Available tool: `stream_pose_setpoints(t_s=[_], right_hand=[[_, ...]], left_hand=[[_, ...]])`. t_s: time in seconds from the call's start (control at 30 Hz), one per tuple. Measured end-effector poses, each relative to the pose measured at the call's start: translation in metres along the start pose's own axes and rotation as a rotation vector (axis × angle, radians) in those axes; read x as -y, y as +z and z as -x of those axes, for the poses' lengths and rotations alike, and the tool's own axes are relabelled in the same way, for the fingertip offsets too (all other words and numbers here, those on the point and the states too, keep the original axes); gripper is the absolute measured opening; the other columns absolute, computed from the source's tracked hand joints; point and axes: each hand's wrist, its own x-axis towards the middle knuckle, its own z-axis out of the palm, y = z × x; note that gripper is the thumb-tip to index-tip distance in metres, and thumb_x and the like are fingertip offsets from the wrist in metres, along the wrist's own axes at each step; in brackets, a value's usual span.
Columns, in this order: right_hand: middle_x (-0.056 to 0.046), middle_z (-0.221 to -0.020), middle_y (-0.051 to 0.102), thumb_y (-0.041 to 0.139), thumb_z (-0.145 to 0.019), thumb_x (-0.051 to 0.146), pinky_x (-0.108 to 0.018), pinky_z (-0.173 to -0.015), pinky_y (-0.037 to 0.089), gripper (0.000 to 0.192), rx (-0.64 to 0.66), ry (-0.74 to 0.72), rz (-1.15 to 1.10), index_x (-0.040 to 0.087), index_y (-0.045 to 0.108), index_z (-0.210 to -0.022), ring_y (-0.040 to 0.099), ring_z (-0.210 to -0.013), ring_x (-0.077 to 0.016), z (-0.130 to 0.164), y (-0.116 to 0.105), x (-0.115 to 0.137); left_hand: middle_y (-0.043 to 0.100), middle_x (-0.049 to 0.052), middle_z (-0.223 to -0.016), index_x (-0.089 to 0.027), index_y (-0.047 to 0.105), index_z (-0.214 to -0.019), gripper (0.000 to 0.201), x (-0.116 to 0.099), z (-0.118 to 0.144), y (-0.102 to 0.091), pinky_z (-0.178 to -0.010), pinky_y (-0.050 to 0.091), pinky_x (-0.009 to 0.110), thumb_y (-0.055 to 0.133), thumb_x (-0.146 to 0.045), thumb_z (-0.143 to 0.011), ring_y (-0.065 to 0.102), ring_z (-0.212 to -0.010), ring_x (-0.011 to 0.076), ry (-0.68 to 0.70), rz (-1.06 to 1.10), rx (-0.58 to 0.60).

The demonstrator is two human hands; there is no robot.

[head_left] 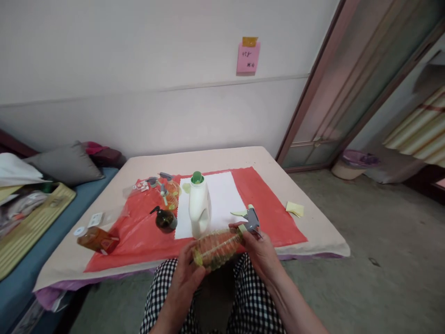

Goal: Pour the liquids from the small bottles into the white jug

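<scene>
A clear yellowish spray bottle with ribbed sides lies sideways above my lap, at the table's front edge. My left hand is closed round its base end. At the neck, just below the grey trigger head, the fingers of my right hand are wrapped. Right behind the spray bottle stands a white jug with its green cap resting at the mouth. To the left of the jug is a dark pump bottle.
A red sheet and white paper cover the table's middle. Other spray bottles lie at the back left. An amber bottle lies at the left edge, yellow sticky notes at the right.
</scene>
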Motion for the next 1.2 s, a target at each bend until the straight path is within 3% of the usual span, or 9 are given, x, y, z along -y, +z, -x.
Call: stream_pose_setpoints(t_s=[0.13,0.2,0.33,0.47,0.6,0.83,1.0,1.13,1.2], right_hand=[[-0.01,-0.11,0.075,0.081,-0.075,0.049,-0.037,-0.088,0.05,0.037,0.007,0.01,-0.01,0.022,0.078,-0.099,0.066,-0.102,-0.0249,-0.001,-0.002,-0.002],[-0.01,-0.112,0.075,0.081,-0.074,0.05,-0.037,-0.088,0.051,0.038,0.004,0.021,-0.02,0.021,0.078,-0.099,0.066,-0.104,-0.0259,-0.002,-0.004,-0.003],[-0.011,-0.11,0.076,0.083,-0.071,0.054,-0.036,-0.084,0.053,0.041,-0.034,0.073,-0.03,0.021,0.078,-0.096,0.068,-0.101,-0.0261,-0.002,-0.009,-0.006],[-0.009,-0.107,0.076,0.084,-0.07,0.053,-0.036,-0.083,0.054,0.039,-0.052,0.089,-0.064,0.023,0.078,-0.095,0.069,-0.1,-0.0257,-0.001,-0.013,-0.008],[-0.01,-0.108,0.076,0.085,-0.069,0.052,-0.035,-0.082,0.054,0.039,-0.041,0.091,-0.069,0.023,0.078,-0.095,0.069,-0.1,-0.0255,0.0,-0.017,-0.009],[-0.009,-0.095,0.078,0.083,-0.072,0.05,-0.036,-0.081,0.055,0.037,-0.013,0.121,-0.105,0.021,0.078,-0.095,0.071,-0.086,-0.0229,0.002,-0.021,-0.02],[-0.009,-0.093,0.079,0.085,-0.07,0.05,-0.035,-0.074,0.055,0.039,-0.024,0.126,-0.107,0.02,0.078,-0.095,0.072,-0.082,-0.0235,0.003,-0.019,-0.02],[-0.009,-0.092,0.079,0.086,-0.068,0.05,-0.035,-0.074,0.056,0.042,-0.021,0.115,-0.079,0.02,0.078,-0.096,0.072,-0.081,-0.0237,0.004,-0.018,-0.017],[-0.009,-0.09,0.079,0.086,-0.067,0.051,-0.036,-0.075,0.056,0.043,-0.039,0.124,-0.076,0.02,0.078,-0.096,0.072,-0.081,-0.0237,0.005,-0.018,-0.018]], left_hand=[[0.065,0.009,-0.132,-0.027,0.058,-0.11,0.037,-0.001,-0.002,0.001,-0.091,0.057,0.042,0.076,-0.043,-0.082,0.068,-0.11,0.0264,-0.033,0.006,-0.041],[0.065,0.007,-0.13,-0.028,0.056,-0.11,0.045,0.001,-0.004,-0.002,-0.089,0.057,0.038,0.083,-0.037,-0.075,0.068,-0.109,0.0248,-0.002,0.0,-0.047],[0.061,0.007,-0.138,-0.033,0.056,-0.126,0.084,0.007,-0.008,-0.007,-0.097,0.053,0.04,0.096,-0.027,-0.052,0.062,-0.122,0.0298,0.059,0.021,-0.015],[0.064,0.013,-0.137,-0.028,0.059,-0.131,0.085,0.016,-0.008,-0.01,-0.104,0.049,0.046,0.094,-0.03,-0.054,0.063,-0.123,0.0344,-0.033,-0.006,0.076],[0.064,0.013,-0.136,-0.034,0.046,-0.141,0.094,0.025,-0.007,-0.013,-0.09,0.056,0.045,0.092,-0.029,-0.059,0.072,-0.104,0.0307,-0.1,-0.071,0.088],[0.058,0.012,-0.141,-0.032,0.05,-0.127,0.083,0.017,-0.006,-0.013,-0.081,0.059,0.039,0.093,-0.041,-0.057,0.068,-0.112,0.0332,-0.069,-0.056,0.095],[0.066,0.015,-0.127,-0.032,0.033,-0.146,0.085,0.011,-0.003,-0.008,-0.057,0.056,0.028,0.073,-0.061,-0.077,0.074,-0.076,0.0214,-0.247,-0.242,0.039],[0.071,0.016,-0.117,-0.02,0.054,-0.135,0.074,0.016,-0.006,-0.007,-0.052,0.052,0.025,0.063,-0.069,-0.08,0.07,-0.066,0.0161,-0.417,-0.154,-0.005],[0.072,0.015,-0.116,-0.02,0.06,-0.128,0.068,0.02,-0.007,-0.009,-0.057,0.054,0.025,0.072,-0.062,-0.077,0.071,-0.072,0.0177,-0.423,-0.083,0.005]])
